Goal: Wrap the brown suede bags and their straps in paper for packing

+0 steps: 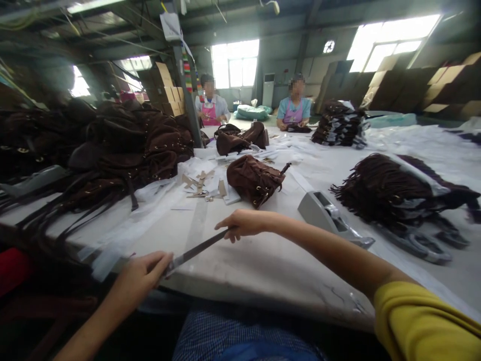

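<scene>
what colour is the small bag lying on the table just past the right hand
The bag is dark brown, seen best in the head view.

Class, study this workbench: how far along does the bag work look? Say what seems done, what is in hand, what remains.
Seemingly done: a heap of brown bags lies piled at the left. In hand: the left hand and right hand stretch a narrow strip between them, near the tape dispenser. Probably left: a single bag mid-table and the fringed pieces at the right.
</scene>
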Tool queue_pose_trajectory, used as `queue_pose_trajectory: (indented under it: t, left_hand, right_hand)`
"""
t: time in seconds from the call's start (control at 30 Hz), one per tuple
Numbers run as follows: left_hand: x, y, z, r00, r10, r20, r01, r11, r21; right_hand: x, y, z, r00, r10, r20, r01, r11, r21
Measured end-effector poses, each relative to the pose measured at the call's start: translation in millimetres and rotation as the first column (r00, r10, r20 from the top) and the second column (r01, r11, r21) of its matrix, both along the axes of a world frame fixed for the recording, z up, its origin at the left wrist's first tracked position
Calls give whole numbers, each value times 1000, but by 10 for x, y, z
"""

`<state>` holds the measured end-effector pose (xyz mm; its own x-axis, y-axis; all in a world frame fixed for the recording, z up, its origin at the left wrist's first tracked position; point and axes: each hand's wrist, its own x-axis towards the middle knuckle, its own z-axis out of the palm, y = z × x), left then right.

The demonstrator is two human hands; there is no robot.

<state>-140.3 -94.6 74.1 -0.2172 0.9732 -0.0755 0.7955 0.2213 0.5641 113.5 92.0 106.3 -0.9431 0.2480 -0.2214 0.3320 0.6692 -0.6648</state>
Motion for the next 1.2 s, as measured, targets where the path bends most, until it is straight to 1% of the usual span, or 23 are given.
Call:
queue_pose_trajectory:
  t: [0.03,0.1,0.17,0.23,0.27,0.3,0.37,0.43,0.5,0.53,0.6,0.67,0.7,0.73,0.8,0.87,0.9,0.93,1.0,1.07,1.13,1.17,1.2]
  left_hand:
    - [-6,12,-13,1000,12,28,-11,1000,-26]
    - [104,95,10,994,-5,111,10,999,-42]
    - [315,233,83,983,-54,178,55,998,-4]
    - [508,368,160,977,-93,190,86,995,44]
    - [567,417,185,978,-105,178,96,994,60]
    - [592,449,197,982,-113,153,103,992,72]
    - [557,461,179,990,-118,75,111,990,92]
    - [478,438,123,995,-103,12,101,990,98]
    - [449,434,69,997,-78,4,77,993,88]
    - [471,452,56,997,-76,22,74,994,82]
    - [578,531,67,994,-97,59,91,991,99]
    - [704,633,116,989,-132,69,121,982,144]
    - [749,677,145,988,-145,59,133,976,170]
    - [771,709,168,987,-154,35,144,970,196]
    - [754,734,190,988,-152,-31,155,961,228]
    - [703,727,172,989,-134,-59,143,967,209]
    - [689,726,154,991,-126,-45,133,974,185]
    - [693,734,135,992,-125,-16,126,979,160]
    - [757,787,108,989,-146,34,140,980,143]
    - [858,881,102,985,-168,24,162,972,173]
    - [930,976,106,986,-168,-23,169,965,198]
    - [941,1011,105,985,-163,-51,170,963,210]
    - [934,1034,98,984,-159,-80,173,960,221]
  right_hand:
    - [23,15,-18,1000,-6,-13,6,1000,11]
    - [-39,-30,-34,997,34,-66,-33,999,11]
    - [-182,-128,-17,988,107,-113,-111,993,-33]
    - [-293,-205,27,978,161,-131,-175,979,-100]
    - [-307,-216,50,977,171,-131,-186,976,-111]
    - [-287,-205,71,978,163,-127,-175,981,-89]
    - [-163,-125,93,988,103,-111,-99,994,44]
    - [-1,-14,84,997,22,-76,-7,982,189]
    - [99,63,51,999,-33,-39,42,969,242]
    - [108,75,31,999,-33,-38,41,973,226]
    - [56,59,-3,996,15,-86,-3,991,134]
    - [-21,33,-18,983,74,-168,-73,997,12]
    - [-40,34,-18,974,96,-204,-102,995,-19]
    - [-36,51,-17,968,104,-228,-108,994,-4]
    - [34,124,-22,972,79,-222,-49,989,140]
    - [132,220,-53,984,13,-177,39,957,287]
    - [166,260,-76,987,-17,-159,68,943,325]
    - [179,288,-101,989,-29,-145,77,938,337]
    - [144,307,-141,990,13,-143,32,950,309]
    - [72,294,-155,983,75,-170,-37,975,220]
    - [37,285,-149,972,100,-211,-70,987,146]
    - [46,288,-147,968,96,-232,-60,986,158]
    - [73,298,-149,964,88,-250,-34,977,212]
